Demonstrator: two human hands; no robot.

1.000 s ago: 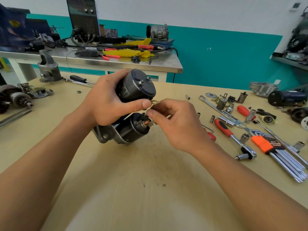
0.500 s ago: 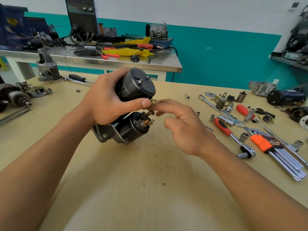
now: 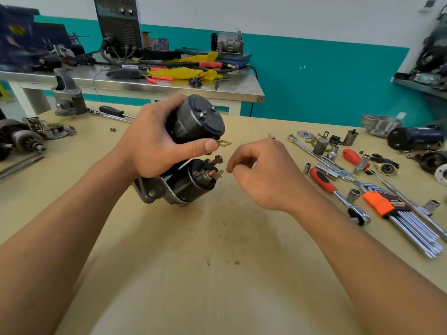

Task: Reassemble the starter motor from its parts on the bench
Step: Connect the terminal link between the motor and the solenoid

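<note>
Right hand [image 3: 266, 176] back from starter motor [image 3: 193, 123]

The tan counter [image 3: 217, 262] carries a red-handled ratchet [image 3: 324, 182], loose sockets [image 3: 353, 195] and an orange-clipped hex key set [image 3: 387, 204] at right, an armature [image 3: 21, 139] and a small nut [image 3: 112, 129] at left.

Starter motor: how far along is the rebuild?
Done: starter motor housing and solenoid are joined, gripped by the left hand. In hand: right hand hovers by the studs. Left: the metal tab hangs free of any stud; ratchet lies aside.
</note>
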